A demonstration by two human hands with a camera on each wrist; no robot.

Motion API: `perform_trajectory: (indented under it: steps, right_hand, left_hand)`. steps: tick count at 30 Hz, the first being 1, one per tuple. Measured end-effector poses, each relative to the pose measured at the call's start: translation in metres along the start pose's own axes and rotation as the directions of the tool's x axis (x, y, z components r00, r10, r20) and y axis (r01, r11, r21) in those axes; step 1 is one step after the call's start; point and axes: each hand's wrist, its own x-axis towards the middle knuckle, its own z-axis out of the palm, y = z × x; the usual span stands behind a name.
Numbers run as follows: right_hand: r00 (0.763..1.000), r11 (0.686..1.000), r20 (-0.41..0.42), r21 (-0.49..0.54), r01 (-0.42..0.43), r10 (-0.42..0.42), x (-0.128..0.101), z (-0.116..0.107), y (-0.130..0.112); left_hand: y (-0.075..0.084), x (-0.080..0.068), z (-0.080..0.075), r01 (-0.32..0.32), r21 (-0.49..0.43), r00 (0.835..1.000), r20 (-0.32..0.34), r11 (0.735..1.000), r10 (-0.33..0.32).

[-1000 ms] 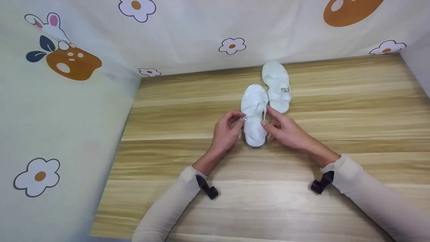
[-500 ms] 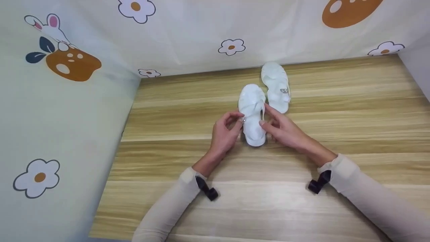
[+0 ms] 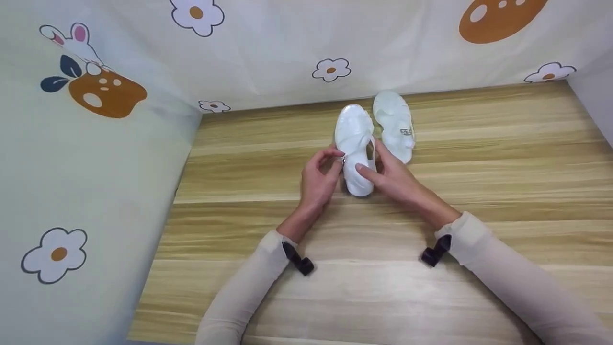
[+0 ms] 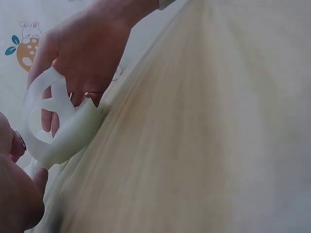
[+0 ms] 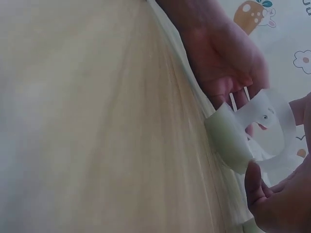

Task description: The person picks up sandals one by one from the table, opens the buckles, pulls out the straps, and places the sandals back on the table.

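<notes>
A white sandal stands between the two hands, its toe toward the back wall. My left hand pinches the small metal buckle on the sandal's left side between thumb and fingers. From the other side, my right hand grips the sandal, thumb over the insole and fingers along the side strap. The left wrist view shows the heel with the right hand behind it. In the right wrist view the buckle shows through the strap opening, and the right thumb lies at the heel.
A second white sandal, with a small label on its insole, lies at right, close to the back wall. The wood-grain table meets patterned curtains at the back and left. Black wrist cameras hang from the sleeves.
The held sandal has moved away from the body and slightly left. The right hand has shifted left with it, its thumb farther over the insole. The other sandal has stayed put.
</notes>
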Motion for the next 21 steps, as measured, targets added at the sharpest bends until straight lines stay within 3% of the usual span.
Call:
perform_trajectory:
  steps: [3, 10, 13, 21]
  right_hand:
    - [1.000, 0.999, -0.024, -0.045, 0.002, -0.003, 0.009, 0.003, -0.003]
    - [0.991, 0.958, -0.072, -0.260, -0.123, 0.108, 0.025, 0.014, -0.010]
    - [0.990, 0.955, -0.084, -0.265, -0.132, 0.113, 0.033, 0.017, -0.011]
    - [0.988, 0.963, -0.133, -0.244, -0.111, 0.081, 0.058, 0.014, 0.006]
  left_hand:
    - [-0.001, 0.008, 0.002, 0.021, -0.026, 1.000, -0.006, 0.999, -0.021]
    - [-0.003, 0.025, 0.005, 0.057, -0.059, 0.998, -0.024, 0.997, -0.059]
    - [-0.004, 0.032, 0.005, 0.056, -0.058, 0.997, -0.043, 0.997, -0.059]
    - [-0.006, 0.047, 0.006, 0.071, -0.156, 0.994, -0.074, 0.985, -0.083]
